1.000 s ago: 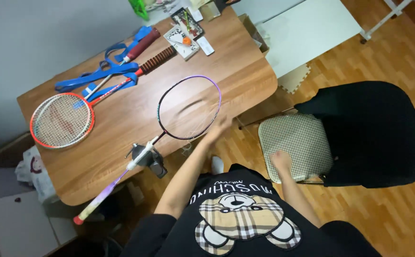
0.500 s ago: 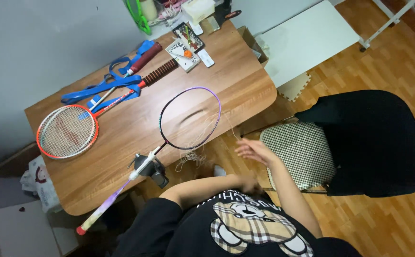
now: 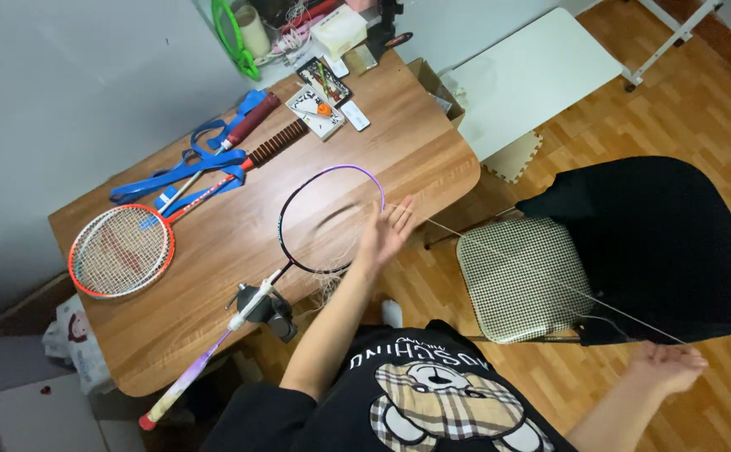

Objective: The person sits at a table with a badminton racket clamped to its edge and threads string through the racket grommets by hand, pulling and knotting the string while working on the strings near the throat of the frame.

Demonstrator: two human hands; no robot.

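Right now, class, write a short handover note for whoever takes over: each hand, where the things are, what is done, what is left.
Left hand: open, fingers spread, at the rim of the purple racket, touching the string.
Right hand: pulls the string's far end out taut over the chair.
Purple racket lies on the wooden table, shaft in a clamp.
Done: little; its head is almost bare of strings.
Left: nearly all the stringing.

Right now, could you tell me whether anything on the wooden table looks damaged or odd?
The purple-framed badminton racket is only partly strung, loose strings dangling at its throat. One thin white string stretches from the left hand to the right hand.
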